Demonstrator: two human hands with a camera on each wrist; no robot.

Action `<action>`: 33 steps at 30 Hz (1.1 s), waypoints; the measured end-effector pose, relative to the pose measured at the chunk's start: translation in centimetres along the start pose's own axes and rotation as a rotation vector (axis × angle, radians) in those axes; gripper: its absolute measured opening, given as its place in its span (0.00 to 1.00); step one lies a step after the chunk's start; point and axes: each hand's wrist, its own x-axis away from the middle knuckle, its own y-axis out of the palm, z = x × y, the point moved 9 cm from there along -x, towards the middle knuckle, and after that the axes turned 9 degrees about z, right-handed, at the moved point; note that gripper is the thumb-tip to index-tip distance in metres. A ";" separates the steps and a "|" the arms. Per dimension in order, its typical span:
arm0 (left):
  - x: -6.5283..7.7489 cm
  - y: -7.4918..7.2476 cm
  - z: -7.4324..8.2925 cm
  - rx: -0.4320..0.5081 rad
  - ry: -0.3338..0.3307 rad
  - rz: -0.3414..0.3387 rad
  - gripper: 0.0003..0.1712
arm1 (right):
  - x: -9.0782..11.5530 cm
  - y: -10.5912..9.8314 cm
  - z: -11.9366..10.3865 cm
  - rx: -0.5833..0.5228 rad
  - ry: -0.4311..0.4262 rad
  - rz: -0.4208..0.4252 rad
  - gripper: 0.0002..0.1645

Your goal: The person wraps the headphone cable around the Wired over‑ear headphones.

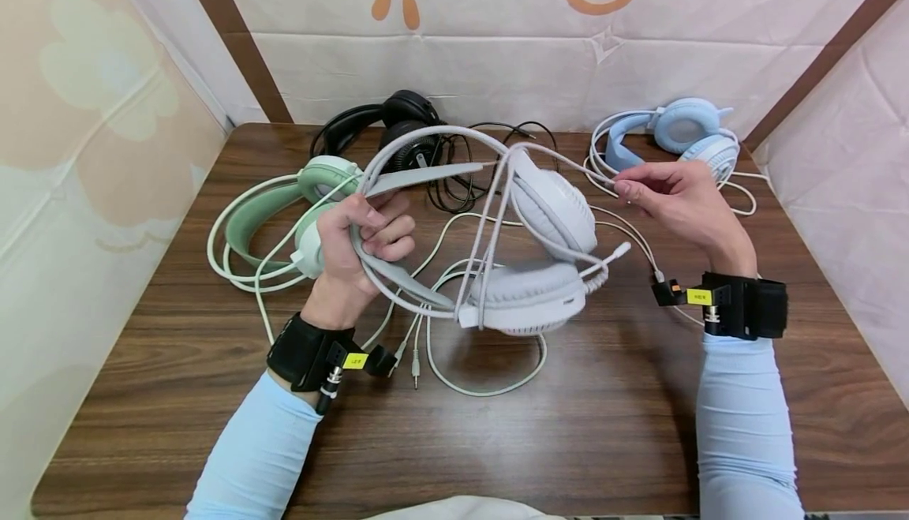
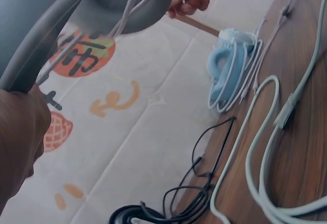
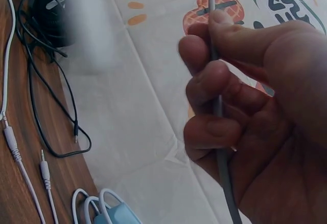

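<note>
A white over-ear headset (image 1: 536, 299) with a short microphone is held up over the table, its ear cups to the right. My left hand (image 1: 358, 240) grips it by the headband, fingers curled round the band. The headset's thin cable (image 1: 557, 153) wraps across both sides of the frame near the ear cups. From there it runs to my right hand (image 1: 685, 204), which pinches it between thumb and fingertips. In the right wrist view the cable (image 3: 225, 170) also passes behind the curled fingers. The left wrist view shows the grey band (image 2: 43, 35) close up.
A green headset (image 1: 245, 228) lies at the left on the wooden table (image 1: 611, 425), its pale cable looping across the middle. Black headphones (image 1: 412, 106) with a tangled cord lie at the back. The light blue headset (image 1: 685, 125) is at the back right. Loose plugs (image 1: 416, 366) rest near the centre.
</note>
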 end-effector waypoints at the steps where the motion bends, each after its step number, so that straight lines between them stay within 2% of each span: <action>1: 0.0 -0.2 0.2 0.037 0.007 0.016 0.22 | 0.0 0.1 0.1 0.006 0.003 -0.014 0.10; 6: -0.2 -1.1 1.2 0.199 0.061 0.103 0.16 | 0.0 0.5 0.7 0.051 0.014 -0.062 0.10; 13: -0.2 -1.9 2.8 0.296 0.161 0.173 0.19 | 0.4 1.0 1.9 0.046 0.117 -0.170 0.11; 18: -0.1 -3.3 3.4 0.350 0.203 0.261 0.21 | 1.0 2.1 0.2 0.138 0.102 -0.228 0.11; 21: 0.0 -4.1 3.6 0.356 0.237 0.319 0.22 | 1.4 3.2 -2.2 0.193 0.040 -0.259 0.10; 26: 0.2 -4.7 4.0 0.332 0.287 0.386 0.20 | 2.1 6.1 -6.5 0.270 -0.169 -0.288 0.10; 29: 0.2 -4.8 4.1 0.332 0.299 0.397 0.18 | 2.6 8.2 -8.3 0.283 -0.286 -0.291 0.08; 33: 0.2 -4.6 4.2 0.346 0.303 0.381 0.17 | 3.2 10.5 -9.6 0.270 -0.364 -0.294 0.06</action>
